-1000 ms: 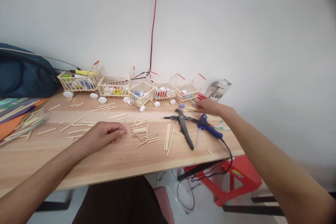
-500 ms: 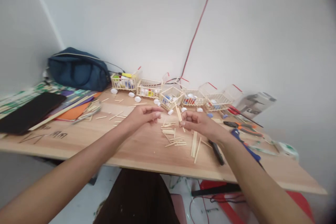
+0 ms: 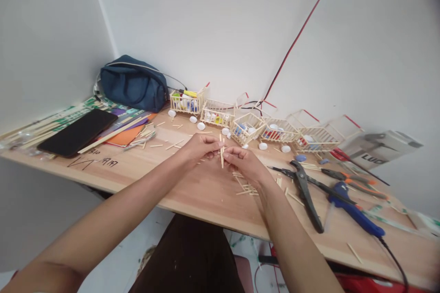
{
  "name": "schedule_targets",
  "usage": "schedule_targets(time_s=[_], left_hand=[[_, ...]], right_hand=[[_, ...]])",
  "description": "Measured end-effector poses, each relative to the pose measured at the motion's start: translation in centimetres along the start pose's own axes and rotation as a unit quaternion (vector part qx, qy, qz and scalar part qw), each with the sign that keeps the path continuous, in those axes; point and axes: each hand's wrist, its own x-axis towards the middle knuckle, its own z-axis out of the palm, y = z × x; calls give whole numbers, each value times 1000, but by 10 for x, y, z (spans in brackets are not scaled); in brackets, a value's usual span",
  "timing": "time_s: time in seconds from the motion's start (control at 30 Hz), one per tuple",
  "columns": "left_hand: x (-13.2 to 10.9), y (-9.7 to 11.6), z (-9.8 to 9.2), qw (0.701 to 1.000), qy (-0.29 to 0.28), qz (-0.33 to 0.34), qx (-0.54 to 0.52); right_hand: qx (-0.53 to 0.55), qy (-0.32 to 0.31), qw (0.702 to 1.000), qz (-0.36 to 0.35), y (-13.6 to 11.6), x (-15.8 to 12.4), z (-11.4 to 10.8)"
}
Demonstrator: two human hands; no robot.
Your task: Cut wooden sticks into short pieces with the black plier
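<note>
My left hand point(image 3: 201, 146) and my right hand point(image 3: 242, 162) meet above the middle of the wooden table point(image 3: 192, 192). Together they pinch a few thin wooden sticks point(image 3: 222, 151), held upright between the fingertips. Loose sticks point(image 3: 245, 187) lie scattered on the table just under and to the right of my right hand. A row of small stick-built carts point(image 3: 247, 127) with bottle-cap wheels and coloured caps inside stands along the wall behind my hands.
Black pliers point(image 3: 304, 187), a blue glue gun point(image 3: 355, 215) with its cord and red-handled tools point(image 3: 347, 178) lie to the right. A blue bag point(image 3: 132, 83), a black phone point(image 3: 77, 132) and coloured paper sheets point(image 3: 127, 135) sit at the left. A silver box point(image 3: 380, 149) leans at the far right.
My right hand came back from the far right of the table with sticks. Both hands have drawn together and now grip the sticks upright. The camera has swung to the left.
</note>
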Motion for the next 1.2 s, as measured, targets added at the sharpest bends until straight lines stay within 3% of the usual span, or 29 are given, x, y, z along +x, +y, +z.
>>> schedule_targets(time_s=[0.17, 0.73, 0.97, 1.2], left_hand=[[0, -3, 2, 999, -9, 12, 43], [-6, -2, 6, 999, -8, 0, 31], [-5, -3, 7, 998, 41, 20, 38], [-2, -5, 2, 996, 77, 43, 11]], right_hand=[[-11, 14, 1000, 3, 3, -2, 0], [6, 69, 998, -1, 12, -3, 4], [-16, 51, 998, -22, 5, -4, 9], [-58, 84, 993, -65, 9, -2, 7]])
